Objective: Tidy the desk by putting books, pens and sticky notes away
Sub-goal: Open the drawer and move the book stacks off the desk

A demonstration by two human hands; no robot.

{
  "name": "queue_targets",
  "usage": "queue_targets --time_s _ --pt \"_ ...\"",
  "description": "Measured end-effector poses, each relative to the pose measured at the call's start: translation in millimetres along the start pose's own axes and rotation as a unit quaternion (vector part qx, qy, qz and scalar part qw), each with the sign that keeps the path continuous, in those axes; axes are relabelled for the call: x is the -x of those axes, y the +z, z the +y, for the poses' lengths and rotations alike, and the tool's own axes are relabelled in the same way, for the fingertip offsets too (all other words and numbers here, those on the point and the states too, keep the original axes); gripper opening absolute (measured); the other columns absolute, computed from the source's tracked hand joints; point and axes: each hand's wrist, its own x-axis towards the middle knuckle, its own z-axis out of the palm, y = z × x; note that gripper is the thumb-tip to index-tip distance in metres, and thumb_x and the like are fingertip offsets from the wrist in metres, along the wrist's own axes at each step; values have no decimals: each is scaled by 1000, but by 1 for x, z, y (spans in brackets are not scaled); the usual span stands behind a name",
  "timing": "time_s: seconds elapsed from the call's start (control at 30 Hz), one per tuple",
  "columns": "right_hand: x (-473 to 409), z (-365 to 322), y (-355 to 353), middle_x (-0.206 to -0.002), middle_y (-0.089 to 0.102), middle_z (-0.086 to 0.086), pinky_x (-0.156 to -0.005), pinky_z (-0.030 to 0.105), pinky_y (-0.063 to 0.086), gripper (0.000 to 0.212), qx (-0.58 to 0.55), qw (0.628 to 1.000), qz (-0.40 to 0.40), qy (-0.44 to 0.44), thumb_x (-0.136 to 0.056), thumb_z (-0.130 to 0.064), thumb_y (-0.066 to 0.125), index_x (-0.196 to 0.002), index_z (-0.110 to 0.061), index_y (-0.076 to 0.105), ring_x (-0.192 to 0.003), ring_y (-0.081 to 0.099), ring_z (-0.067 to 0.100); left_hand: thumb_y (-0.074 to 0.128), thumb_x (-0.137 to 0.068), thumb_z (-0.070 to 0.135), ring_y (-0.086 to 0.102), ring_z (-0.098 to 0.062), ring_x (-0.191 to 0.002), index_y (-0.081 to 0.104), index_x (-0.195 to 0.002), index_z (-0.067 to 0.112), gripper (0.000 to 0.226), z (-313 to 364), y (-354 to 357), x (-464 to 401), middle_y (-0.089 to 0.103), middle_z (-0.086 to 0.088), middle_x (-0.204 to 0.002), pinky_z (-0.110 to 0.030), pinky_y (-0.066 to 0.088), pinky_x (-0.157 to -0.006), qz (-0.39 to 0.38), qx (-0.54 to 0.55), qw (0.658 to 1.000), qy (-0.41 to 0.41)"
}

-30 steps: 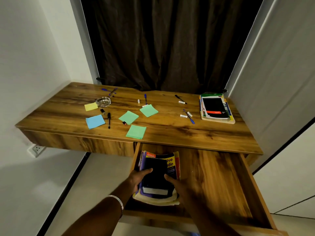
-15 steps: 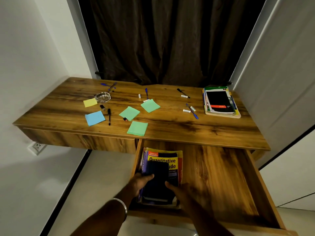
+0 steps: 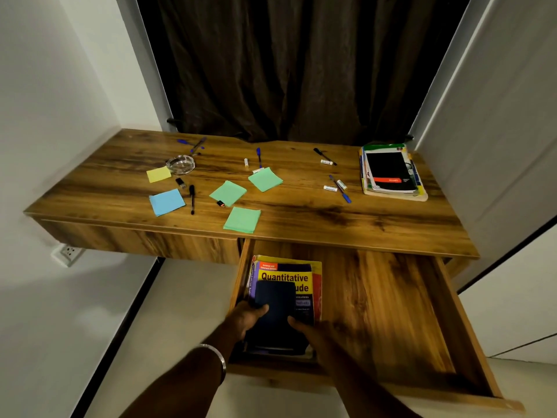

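In the open drawer [image 3: 391, 312] lies a stack of books [image 3: 304, 277] at its left end, topped by a small dark notebook [image 3: 275, 300]. My left hand [image 3: 245, 318] grips the stack's near left corner, thumb on the notebook. My right hand [image 3: 313, 333] holds the near right side, thumb on top. On the desk [image 3: 301, 212] lie a second book stack [image 3: 391, 171] at the far right, green sticky notes [image 3: 242, 219], a blue note [image 3: 166, 201], a yellow note [image 3: 158, 174], and several pens, among them a black pen [image 3: 192, 199] and a blue pen [image 3: 340, 188].
A glass ashtray [image 3: 180, 165] sits at the desk's back left. A dark curtain [image 3: 286, 70] hangs behind the desk. White walls close in on both sides, with a wall socket [image 3: 67, 251] low on the left. The drawer's right part is bare wood.
The book stack has sunk from a tilted, lifted position to lie flat in the drawer. Both hands stayed on its near end. The camera moved slightly.
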Motion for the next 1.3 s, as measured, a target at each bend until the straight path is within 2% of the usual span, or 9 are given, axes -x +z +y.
queue_targets --time_s 0.2,0.4,0.5,0.6,0.67,0.8,0.9,1.17,1.3 --pt "1 -2 -1 -140 49 5 -103 39 43 85 -18 1000 -18 4 -71 -21 84 -142 -16 39 -129 47 30 66 -88 12 57 -36 -116 55 -127 1 43 0 3 -1 60 -21 -127 -46 46 -101 26 -6 1000 -11" --pt "-18 9 3 -141 50 6 -107 49 42 97 30 999 -36 -1 -59 -46 87 -141 -22 40 -129 48 30 62 -89 22 58 -29 -114 55 -126 8 40 18 13 7 61 -15 -124 -37 47 -98 79 -181 980 7" --pt "-17 -11 -2 -129 58 4 -98 42 50 72 76 997 -11 6 -69 -40 84 -130 -22 50 -120 56 29 64 -87 25 63 -27 -103 64 -113 11 30 36 11 13 67 -13 -113 -33 51 -85 150 -230 960 57" --pt "-26 -32 -14 -123 61 4 -85 38 56 89 135 990 42 -8 -52 -64 82 -124 -23 51 -106 63 23 62 -88 29 63 -30 -107 65 -114 13 31 63 15 14 67 -12 -117 -33 49 -89 172 -247 943 140" --pt "-27 -57 -23 -134 51 8 -89 36 51 85 175 983 54 -19 -66 -53 79 -135 -18 44 -117 56 27 59 -90 30 60 -28 -112 62 -118 12 33 82 21 14 64 -8 -123 -33 48 -94 162 -266 936 165" --pt "-35 -94 -50 -143 43 7 -90 27 49 70 183 979 71 -60 -83 -38 70 -141 -15 37 -126 49 28 63 -89 28 55 -24 -117 58 -124 10 40 120 39 14 58 -5 -126 -26 44 -88 117 -135 970 166" --pt "-40 -122 -74 -135 53 10 -64 8 47 51 174 977 76 -101 -88 -22 68 -134 -11 49 -120 55 28 64 -88 28 57 -24 -110 58 -122 10 38 151 54 13 61 -7 -122 -29 45 -85 79 -68 980 167" --pt "-56 -198 -143 -129 59 16 -98 35 42 52 331 920 155 -143 -89 -42 62 -125 -5 56 -120 55 32 59 -91 31 55 -28 -114 59 -121 10 37 232 98 -4 60 -9 -122 -32 42 -89 15 -17 982 188" --pt "-80 -231 -183 -118 64 14 -94 36 47 43 321 924 156 -136 -90 -41 60 -117 -8 61 -111 59 28 64 -88 27 56 -22 -91 64 -82 15 13 270 126 -18 63 -6 -93 -29 41 -78 11 2 981 196"
